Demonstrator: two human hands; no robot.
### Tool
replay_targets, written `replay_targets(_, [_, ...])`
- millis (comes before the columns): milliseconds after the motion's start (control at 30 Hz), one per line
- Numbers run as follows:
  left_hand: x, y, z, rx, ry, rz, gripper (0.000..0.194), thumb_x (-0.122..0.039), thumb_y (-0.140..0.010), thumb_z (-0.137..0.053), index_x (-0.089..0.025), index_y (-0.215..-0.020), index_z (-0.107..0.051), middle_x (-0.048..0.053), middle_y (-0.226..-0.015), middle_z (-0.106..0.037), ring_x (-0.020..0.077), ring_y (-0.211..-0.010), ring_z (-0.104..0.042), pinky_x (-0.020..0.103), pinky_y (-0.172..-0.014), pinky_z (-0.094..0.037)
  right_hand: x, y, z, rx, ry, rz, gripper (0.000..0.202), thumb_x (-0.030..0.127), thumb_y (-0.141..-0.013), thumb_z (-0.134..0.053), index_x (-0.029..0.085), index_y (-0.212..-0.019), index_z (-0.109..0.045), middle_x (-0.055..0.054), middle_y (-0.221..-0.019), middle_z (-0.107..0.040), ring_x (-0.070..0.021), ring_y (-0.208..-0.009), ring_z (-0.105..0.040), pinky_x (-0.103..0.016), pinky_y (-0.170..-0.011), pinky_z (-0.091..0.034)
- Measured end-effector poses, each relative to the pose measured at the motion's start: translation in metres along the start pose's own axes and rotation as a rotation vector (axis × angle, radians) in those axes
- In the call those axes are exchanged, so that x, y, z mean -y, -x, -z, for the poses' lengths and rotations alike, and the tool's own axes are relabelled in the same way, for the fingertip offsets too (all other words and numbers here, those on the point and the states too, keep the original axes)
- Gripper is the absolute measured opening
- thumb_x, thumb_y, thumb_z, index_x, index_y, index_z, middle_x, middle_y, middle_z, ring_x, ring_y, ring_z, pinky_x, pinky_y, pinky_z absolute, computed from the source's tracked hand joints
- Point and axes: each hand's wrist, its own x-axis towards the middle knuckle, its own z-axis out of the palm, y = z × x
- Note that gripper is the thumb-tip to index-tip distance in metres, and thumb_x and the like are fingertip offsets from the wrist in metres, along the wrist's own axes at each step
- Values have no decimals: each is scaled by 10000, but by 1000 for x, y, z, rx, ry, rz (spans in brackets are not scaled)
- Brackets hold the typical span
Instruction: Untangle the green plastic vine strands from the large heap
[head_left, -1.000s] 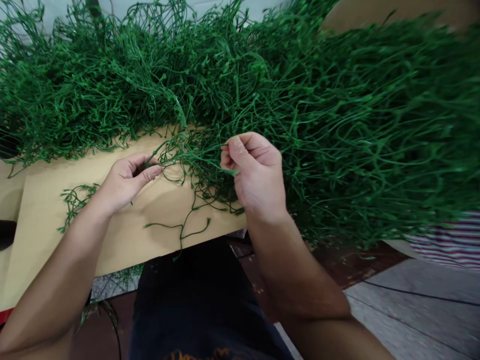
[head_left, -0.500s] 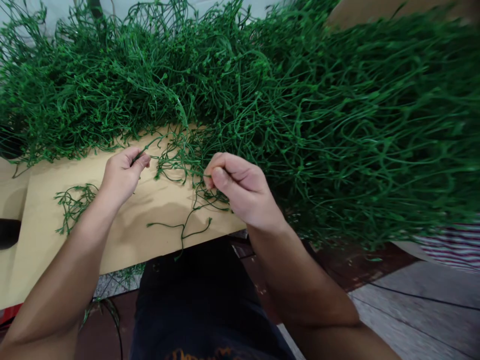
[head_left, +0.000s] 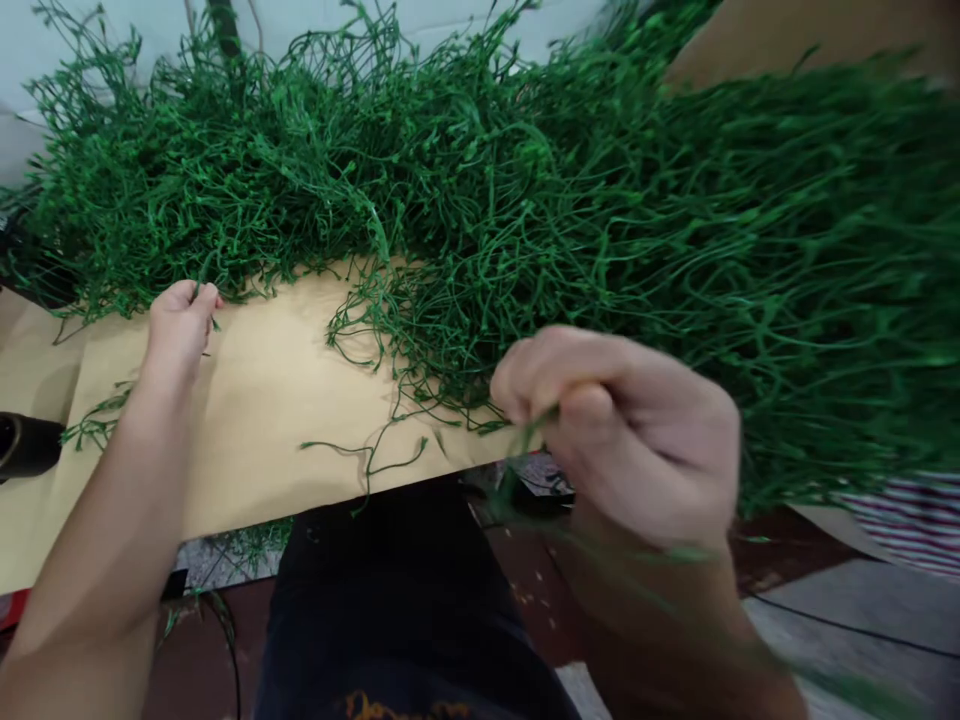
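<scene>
Your right hand (head_left: 630, 440), blurred, pinches a thin green plastic stem (head_left: 525, 440) in closed fingers above the tan worktop (head_left: 277, 400) edge; your left hand (head_left: 176, 325) fingers curl on the tangled green pile (head_left: 525, 200).

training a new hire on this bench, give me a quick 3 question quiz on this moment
1. True or false: the right hand is closed around a green strand.
2. What does the left hand touch? A) the edge of the green tangle B) a black object C) the striped cloth
3. What surface lies under the tangle?

Key:
1. True, though the hand is blurred.
2. A
3. A tan board.
</scene>
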Motion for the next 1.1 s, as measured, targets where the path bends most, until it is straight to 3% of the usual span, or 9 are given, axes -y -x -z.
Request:
replay_targets(100, [-12,12,-5,93,150,-71,190,-246,-826,-526,-183,-647,-506,-87,-422,-287,44,-389,-228,237,-436,-168,-13,-3,11,-207,31,-168,173,278,-893,-543,196,-742,-565,9,-627,-465,-100,-586,-431,-268,-536,-309])
replay_targets(233, [-31,38,-32,282,108,-238,124,-245,-754,-619,-169,-671,-569,-63,-508,-425,51,-438,-322,224,-437,-244,-32,-7,13,-352,23,-251,244,344,-872,-579,184,-697,-524,34,-592,-458,-73,-559,-420,-240,-534,-321])
replay_targets(400, [-33,54,-48,427,134,-277,186,-263,-719,-665,-154,-868,-662,-27,-672,-575,65,-551,-431,207,-532,-352,-35,-15,3,-307,31,-296,337,492,-813,-612,195,-694,-505,41,-569,-443,-64,-512,-398,-230,-486,-325])
replay_targets(467, [-33,57,-49,473,174,-262,226,-280,-744,-652,-159,-932,-679,-38,-608,-537,61,-513,-404,205,-504,-331,-35,-19,-1,-291,5,-314,353,511,-804,-612,198,-694,-491,41,-578,-444,-60,-511,-402,-228,-482,-334])
replay_targets(567, [-35,59,-47,505,262,-231,194,-314,-801,-598,-160,-878,-687,-61,-472,-410,57,-433,-334,203,-439,-282,-38,-24,-8,-253,-44,-335,343,504,-794,-627,198,-712,-493,45,-584,-439,-57,-516,-411,-220,-483,-344])
replay_targets(633, [-36,59,-47,488,315,-214,202,-331,-815,-585,-154,-822,-682,-45,-479,-455,56,-432,-364,196,-427,-295,-42,-25,-12,-221,-75,-344,327,488,-786,-642,198,-734,-501,48,-593,-437,-55,-522,-416,-216,-484,-350])
replay_targets(767, [-37,61,-47,452,359,-196,223,-353,-784,-627,-139,-804,-686,33,-703,-649,69,-548,-508,172,-447,-367,-45,-28,-19,-179,-115,-363,305,470,-781,-654,199,-770,-513,44,-630,-445,-56,-538,-420,-217,-484,-351])
replay_targets(867, [-35,63,-48,455,383,-206,272,-382,-770,-643,-140,-883,-697,67,-882,-694,87,-648,-558,168,-483,-413,-45,-29,-23,-164,-164,-380,301,461,-767,-674,199,-770,-526,41,-643,-456,-58,-556,-428,-220,-501,-354])
replay_targets(1100, [-31,63,-52,546,453,-171,319,-409,-773,-649,-183,-994,-687,20,-738,-640,38,-465,-391,182,-397,-293,-48,-27,-29,-134,-216,-387,260,417,-772,-684,194,-771,-551,41,-628,-467,-59,-563,-428,-223,-517,-338])
